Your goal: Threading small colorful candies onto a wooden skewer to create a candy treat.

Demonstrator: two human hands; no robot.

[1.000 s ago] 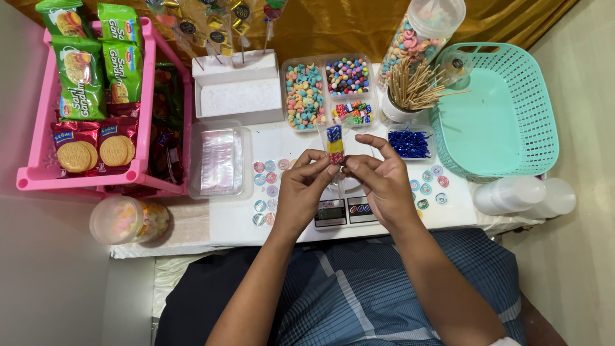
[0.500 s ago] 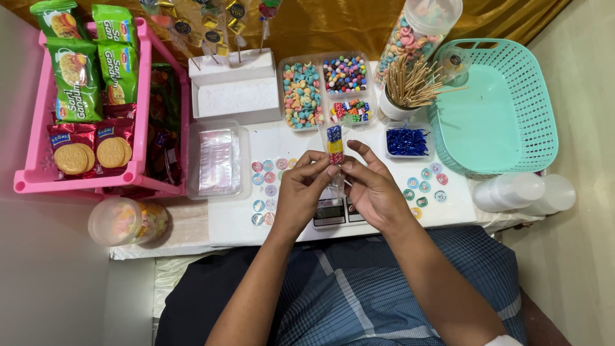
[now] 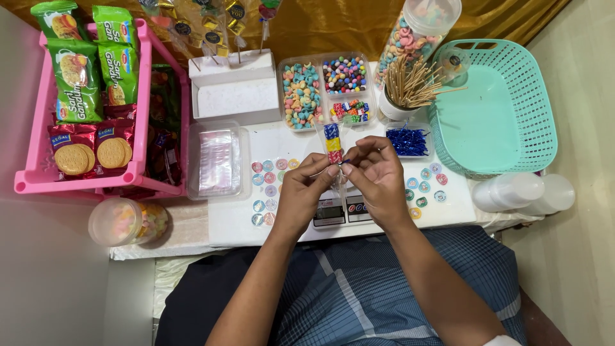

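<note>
Head view, looking straight down. Left hand (image 3: 306,187) and right hand (image 3: 375,176) both pinching a narrow clear bag of stacked candies (image 3: 332,144), held upright over the small scale (image 3: 343,210) near the worktop's front edge. Filling looks done; neck probably getting closed with a blue twist tie (image 3: 346,162), hard to tell at this size. More ties in the little tray (image 3: 408,141). Teal basket (image 3: 496,112) at the right edge holding no finished bags. Wrists angled inward, fingertips meeting.

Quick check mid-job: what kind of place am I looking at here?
Probably a small home sweet-packing table. Compartment trays of coloured candies, a cup of wooden skewers and a pink rack of biscuit packets surround both hands, left hand and right hand, holding a clear candy-filled bag.
</note>
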